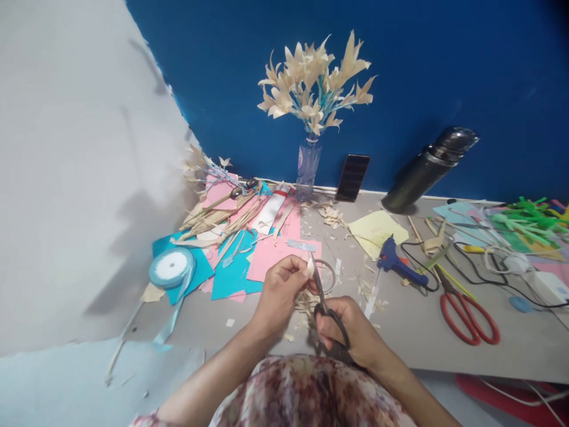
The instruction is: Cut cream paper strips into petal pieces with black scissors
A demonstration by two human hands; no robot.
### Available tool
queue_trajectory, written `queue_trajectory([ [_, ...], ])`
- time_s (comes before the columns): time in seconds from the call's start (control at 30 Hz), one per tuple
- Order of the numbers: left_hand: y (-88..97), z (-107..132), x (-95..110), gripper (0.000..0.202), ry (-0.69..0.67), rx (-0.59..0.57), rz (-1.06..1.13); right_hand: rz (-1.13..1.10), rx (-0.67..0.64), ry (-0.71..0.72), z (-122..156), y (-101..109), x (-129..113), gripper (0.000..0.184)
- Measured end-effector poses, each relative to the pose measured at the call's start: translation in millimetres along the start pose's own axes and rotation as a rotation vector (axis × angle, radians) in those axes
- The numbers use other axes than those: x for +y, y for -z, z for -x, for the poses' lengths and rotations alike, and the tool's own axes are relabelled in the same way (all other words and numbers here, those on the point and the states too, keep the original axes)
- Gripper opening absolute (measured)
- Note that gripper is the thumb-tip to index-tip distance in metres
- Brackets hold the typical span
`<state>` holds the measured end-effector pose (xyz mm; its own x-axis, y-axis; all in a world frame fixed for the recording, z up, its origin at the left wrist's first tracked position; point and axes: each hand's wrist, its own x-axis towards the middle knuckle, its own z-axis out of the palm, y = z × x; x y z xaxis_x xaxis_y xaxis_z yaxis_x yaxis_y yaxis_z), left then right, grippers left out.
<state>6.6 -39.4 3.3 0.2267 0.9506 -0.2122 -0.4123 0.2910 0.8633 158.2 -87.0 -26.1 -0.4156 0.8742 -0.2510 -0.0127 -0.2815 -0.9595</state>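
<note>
My right hand (pixel 349 329) is closed around the handles of black scissors (pixel 320 290), fingers in the loops. The blades point up and away from me, right beside the fingertips of my left hand (pixel 284 290). That left hand pinches a small pale piece of husk (pixel 310 265), mostly covered by the fingers. Whether the blades touch the piece I cannot tell. Just behind them a ring of tape (pixel 328 274) lies on the table. Below both hands is a small heap of cream-coloured scraps (pixel 306 305).
Pink and blue paper sheets with dried husk strips (pixel 240 213) and a ribbon spool (pixel 172 267) lie left. A plastic bottle (pixel 308 169) holds husk flowers (pixel 315 83); beside it stand a phone (pixel 352 178) and black flask (pixel 422 175). Right are a blue glue gun (pixel 398 264) and red-handled scissors (pixel 469 314).
</note>
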Motion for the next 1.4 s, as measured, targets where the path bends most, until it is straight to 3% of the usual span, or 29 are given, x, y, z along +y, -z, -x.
queue_trajectory([
  [0.43, 6.6, -1, 0, 0.019, -0.035, -0.031, -0.063, 0.022, 0.021, -0.021, 0, -1, 0, 0.06],
  [0.7, 2.0, 1, -1, 0.021, 0.011, 0.006, 0.014, 0.015, 0.036, -0.039, 0, -1, 4, 0.059],
  [0.97, -0.7, 0, -13, 0.022, -0.007, 0.014, 0.028, 0.031, 0.061, -0.026, 0, -1, 1, 0.06],
  [1.17, -1.5, 0, -11, 0.023, -0.017, 0.013, -0.009, -0.034, 0.153, 0.021, -1, -2, 0, 0.06],
  [1.33, -1.4, 0, -8, 0.021, 0.026, -0.032, -0.071, -0.262, 0.353, 0.035, -8, 3, -4, 0.039],
  [1.4, -0.8, -1, -7, 0.019, 0.04, -0.054, -0.073, -0.313, 0.371, 0.045, -11, 7, -8, 0.039],
])
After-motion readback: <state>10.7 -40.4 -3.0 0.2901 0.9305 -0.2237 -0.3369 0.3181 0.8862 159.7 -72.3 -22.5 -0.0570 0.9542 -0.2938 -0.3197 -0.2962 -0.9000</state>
